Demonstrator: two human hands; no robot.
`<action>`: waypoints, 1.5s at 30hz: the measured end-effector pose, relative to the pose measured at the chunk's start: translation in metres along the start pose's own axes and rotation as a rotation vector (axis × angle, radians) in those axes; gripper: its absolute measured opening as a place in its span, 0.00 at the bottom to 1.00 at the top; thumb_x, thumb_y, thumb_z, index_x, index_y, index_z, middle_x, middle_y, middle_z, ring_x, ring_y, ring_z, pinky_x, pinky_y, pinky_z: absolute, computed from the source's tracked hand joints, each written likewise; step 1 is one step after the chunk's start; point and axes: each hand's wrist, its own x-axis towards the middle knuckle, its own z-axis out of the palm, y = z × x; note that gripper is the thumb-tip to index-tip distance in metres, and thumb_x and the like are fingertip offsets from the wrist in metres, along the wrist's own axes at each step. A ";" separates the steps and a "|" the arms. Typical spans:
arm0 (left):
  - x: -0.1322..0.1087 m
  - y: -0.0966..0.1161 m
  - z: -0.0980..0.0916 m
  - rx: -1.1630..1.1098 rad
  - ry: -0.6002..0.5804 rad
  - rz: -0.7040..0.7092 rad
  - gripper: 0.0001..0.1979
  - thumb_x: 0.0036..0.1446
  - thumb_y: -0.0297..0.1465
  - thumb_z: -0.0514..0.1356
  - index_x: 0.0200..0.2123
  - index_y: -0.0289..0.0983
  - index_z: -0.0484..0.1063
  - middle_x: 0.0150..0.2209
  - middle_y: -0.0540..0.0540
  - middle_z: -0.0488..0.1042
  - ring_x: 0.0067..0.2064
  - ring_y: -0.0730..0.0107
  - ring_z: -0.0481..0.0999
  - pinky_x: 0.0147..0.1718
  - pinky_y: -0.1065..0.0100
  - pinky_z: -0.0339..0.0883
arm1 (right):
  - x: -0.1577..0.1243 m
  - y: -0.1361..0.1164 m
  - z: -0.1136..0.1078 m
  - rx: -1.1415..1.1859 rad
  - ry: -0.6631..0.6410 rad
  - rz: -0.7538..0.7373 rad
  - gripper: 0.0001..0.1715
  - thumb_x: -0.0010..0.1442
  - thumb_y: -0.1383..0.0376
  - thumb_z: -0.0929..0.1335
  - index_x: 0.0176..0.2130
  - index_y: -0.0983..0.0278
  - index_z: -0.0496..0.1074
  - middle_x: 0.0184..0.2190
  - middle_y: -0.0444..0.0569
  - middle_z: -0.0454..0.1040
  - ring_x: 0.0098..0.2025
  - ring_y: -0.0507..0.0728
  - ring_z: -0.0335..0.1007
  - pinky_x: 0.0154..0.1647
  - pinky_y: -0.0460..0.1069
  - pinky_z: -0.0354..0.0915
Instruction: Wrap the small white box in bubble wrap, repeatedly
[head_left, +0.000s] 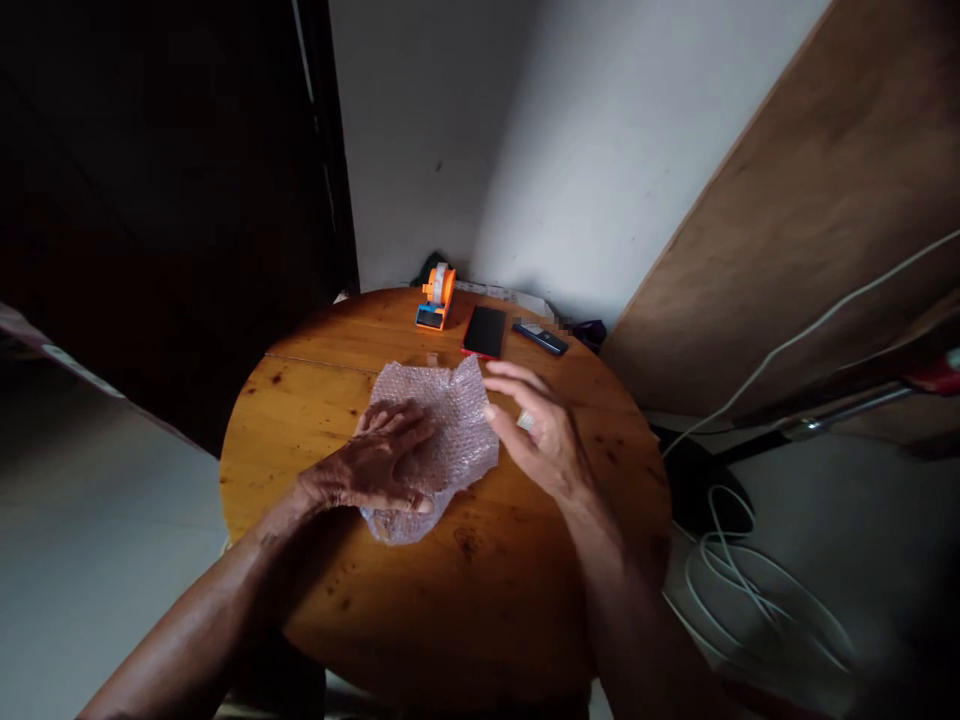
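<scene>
A crumpled sheet of bubble wrap [450, 420] lies in the middle of a round wooden table [480, 560]. My left hand [382, 465] rests flat on its left part, fingers stretched out and pressing it down. My right hand [536, 430] hovers at the sheet's right edge, fingers spread and slightly curled, a ring on one finger, holding nothing. I cannot tell if something is wrapped under the sheet.
At the table's far edge stand an orange tape dispenser [436, 297], a dark phone with a red rim [484, 332] and a dark remote-like bar [540, 338]. A wooden board [810, 200] leans at the right. White cable coils [757, 590] lie on the floor.
</scene>
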 end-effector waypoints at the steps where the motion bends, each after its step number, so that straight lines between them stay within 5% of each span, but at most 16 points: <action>1: 0.000 0.000 0.000 -0.002 0.000 -0.004 0.51 0.44 0.58 0.65 0.68 0.44 0.56 0.70 0.39 0.52 0.71 0.38 0.46 0.67 0.39 0.37 | 0.000 -0.007 0.005 0.050 -0.094 -0.033 0.14 0.65 0.60 0.64 0.48 0.59 0.75 0.54 0.51 0.74 0.56 0.60 0.69 0.59 0.57 0.62; 5: 0.000 0.001 0.000 0.011 -0.010 -0.003 0.52 0.43 0.58 0.66 0.68 0.43 0.56 0.71 0.38 0.51 0.71 0.36 0.45 0.66 0.38 0.37 | -0.005 -0.015 0.017 0.029 -0.499 0.071 0.19 0.69 0.61 0.60 0.34 0.60 0.76 0.32 0.46 0.79 0.35 0.54 0.73 0.40 0.50 0.65; 8: -0.001 0.000 -0.004 0.014 -0.039 -0.009 0.52 0.44 0.57 0.66 0.68 0.42 0.57 0.71 0.37 0.50 0.71 0.35 0.44 0.66 0.37 0.34 | -0.009 -0.007 0.018 -0.058 -0.647 0.195 0.14 0.64 0.63 0.65 0.29 0.60 0.76 0.24 0.43 0.75 0.27 0.53 0.68 0.31 0.47 0.59; 10: -0.002 0.000 -0.008 0.004 -0.049 -0.017 0.52 0.44 0.58 0.65 0.68 0.43 0.56 0.71 0.38 0.49 0.71 0.36 0.43 0.66 0.37 0.33 | -0.011 -0.001 0.017 -0.101 -0.662 0.214 0.04 0.56 0.63 0.71 0.34 0.59 0.78 0.30 0.44 0.78 0.30 0.55 0.71 0.32 0.48 0.60; 14: -0.005 -0.006 -0.016 0.003 -0.056 -0.067 0.52 0.44 0.59 0.65 0.68 0.44 0.55 0.72 0.38 0.47 0.72 0.38 0.41 0.66 0.38 0.32 | -0.015 0.004 0.013 -0.202 -0.723 0.185 0.31 0.47 0.61 0.77 0.51 0.60 0.75 0.50 0.52 0.75 0.48 0.62 0.73 0.46 0.53 0.65; 17: -0.010 -0.015 -0.023 0.045 -0.103 -0.132 0.52 0.45 0.56 0.66 0.69 0.44 0.52 0.73 0.38 0.44 0.72 0.39 0.40 0.67 0.39 0.34 | -0.016 0.006 0.010 -0.257 -0.769 0.188 0.38 0.47 0.59 0.77 0.57 0.61 0.71 0.57 0.54 0.69 0.56 0.65 0.68 0.53 0.56 0.64; 24: -0.017 -0.034 -0.030 0.106 -0.013 -0.258 0.41 0.53 0.43 0.64 0.68 0.41 0.55 0.71 0.39 0.50 0.71 0.40 0.46 0.66 0.37 0.41 | -0.013 0.008 0.011 -0.281 -0.743 0.204 0.35 0.50 0.58 0.76 0.56 0.63 0.71 0.54 0.54 0.70 0.50 0.64 0.72 0.50 0.55 0.66; 29: -0.010 -0.012 -0.023 -0.004 0.207 -0.055 0.29 0.59 0.37 0.60 0.64 0.45 0.63 0.67 0.43 0.60 0.69 0.50 0.54 0.67 0.47 0.52 | -0.013 0.010 0.012 -0.286 -0.735 0.191 0.35 0.51 0.56 0.75 0.56 0.64 0.71 0.53 0.55 0.70 0.50 0.64 0.72 0.50 0.55 0.66; 32: -0.005 0.008 -0.014 -0.040 0.156 0.087 0.27 0.61 0.40 0.60 0.63 0.43 0.65 0.66 0.42 0.62 0.70 0.50 0.54 0.66 0.46 0.55 | -0.014 0.012 0.014 -0.300 -0.723 0.178 0.34 0.52 0.57 0.75 0.55 0.67 0.71 0.53 0.57 0.71 0.49 0.64 0.72 0.50 0.56 0.67; 37: 0.000 0.022 0.002 -0.029 0.014 0.247 0.41 0.57 0.52 0.61 0.69 0.48 0.52 0.71 0.42 0.51 0.72 0.48 0.47 0.67 0.43 0.47 | -0.011 0.010 0.011 -0.279 -0.647 0.159 0.26 0.55 0.63 0.72 0.53 0.64 0.73 0.48 0.54 0.76 0.45 0.61 0.74 0.47 0.55 0.67; 42: 0.000 0.018 0.010 0.047 -0.002 0.242 0.40 0.56 0.55 0.59 0.67 0.49 0.56 0.72 0.41 0.47 0.72 0.44 0.45 0.67 0.40 0.41 | -0.004 0.016 -0.010 -0.334 -0.307 0.146 0.18 0.58 0.64 0.69 0.49 0.60 0.73 0.49 0.52 0.76 0.50 0.63 0.72 0.51 0.57 0.65; 45: 0.000 0.017 0.011 0.044 -0.010 0.244 0.40 0.55 0.56 0.59 0.66 0.47 0.59 0.72 0.40 0.47 0.71 0.42 0.46 0.67 0.39 0.41 | -0.005 0.033 -0.023 -0.547 -0.204 0.313 0.29 0.53 0.64 0.71 0.54 0.61 0.70 0.53 0.57 0.73 0.54 0.69 0.69 0.52 0.61 0.64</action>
